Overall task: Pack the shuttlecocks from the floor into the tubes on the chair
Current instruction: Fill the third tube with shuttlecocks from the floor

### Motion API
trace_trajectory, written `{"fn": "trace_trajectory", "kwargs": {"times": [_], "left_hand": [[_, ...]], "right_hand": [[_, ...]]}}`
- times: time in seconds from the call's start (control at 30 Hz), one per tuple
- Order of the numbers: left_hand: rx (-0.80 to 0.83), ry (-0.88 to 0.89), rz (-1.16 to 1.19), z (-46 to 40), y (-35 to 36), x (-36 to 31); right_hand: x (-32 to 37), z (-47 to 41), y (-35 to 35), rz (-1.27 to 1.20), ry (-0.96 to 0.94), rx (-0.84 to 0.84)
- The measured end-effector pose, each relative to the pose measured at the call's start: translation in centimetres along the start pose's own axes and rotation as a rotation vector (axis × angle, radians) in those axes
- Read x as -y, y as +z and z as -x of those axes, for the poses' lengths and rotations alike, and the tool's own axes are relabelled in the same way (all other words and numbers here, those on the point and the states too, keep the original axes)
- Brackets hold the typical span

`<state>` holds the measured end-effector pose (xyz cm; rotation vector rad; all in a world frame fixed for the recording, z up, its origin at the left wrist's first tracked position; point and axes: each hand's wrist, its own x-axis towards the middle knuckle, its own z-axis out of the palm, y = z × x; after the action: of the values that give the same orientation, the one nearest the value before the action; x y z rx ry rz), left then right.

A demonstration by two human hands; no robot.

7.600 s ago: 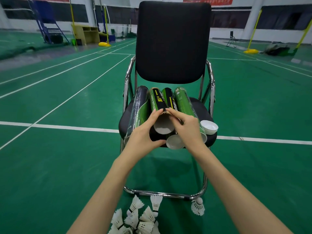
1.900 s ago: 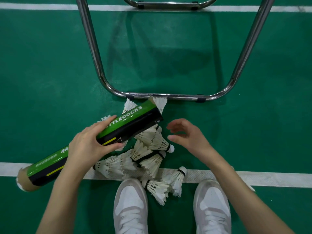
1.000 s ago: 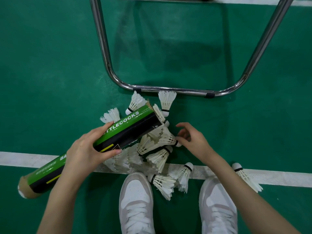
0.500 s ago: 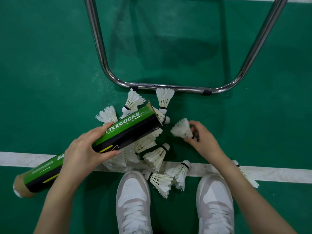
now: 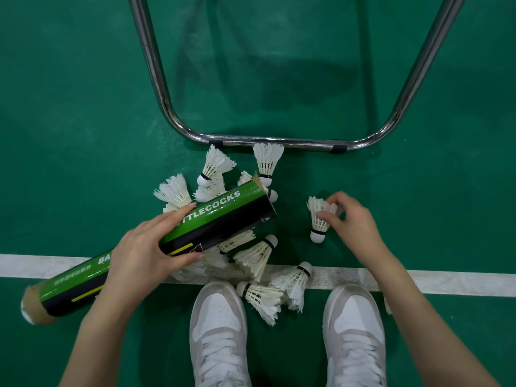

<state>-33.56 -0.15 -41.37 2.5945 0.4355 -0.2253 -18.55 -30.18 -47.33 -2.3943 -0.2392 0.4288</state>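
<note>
With the left hand (image 5: 145,255) gripping the tube (image 5: 156,244) above the floor pile and the right hand (image 5: 351,219) pinching 1 shuttlecock (image 5: 318,219) by its feathers, insertion is pending: align cork-first with the open end.

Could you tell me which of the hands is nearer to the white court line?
Left. The left hand grips the green tube directly over the white court line; the right hand holds a shuttlecock farther toward the chair frame.

Both forearms (image 5: 435,317) are bare, with no sleeves showing. The shoes (image 5: 219,331) are white low-tops with pale grey suede panels. White laces, flat, are tied across each.
</note>
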Motion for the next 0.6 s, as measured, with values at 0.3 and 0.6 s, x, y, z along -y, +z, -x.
{"fn": "trace_trajectory", "kwargs": {"times": [0.3,0.6], "left_hand": [[0.016,0.02,-0.023,-0.2,0.0,-0.5],[0.008,0.095,-0.043,-0.4,0.4,-0.8]], "right_hand": [[1.1,0.6,-2.3,-0.295,0.131,0.001],[7.4,3.1,-2.9,-0.778,0.019,-0.093]]}}
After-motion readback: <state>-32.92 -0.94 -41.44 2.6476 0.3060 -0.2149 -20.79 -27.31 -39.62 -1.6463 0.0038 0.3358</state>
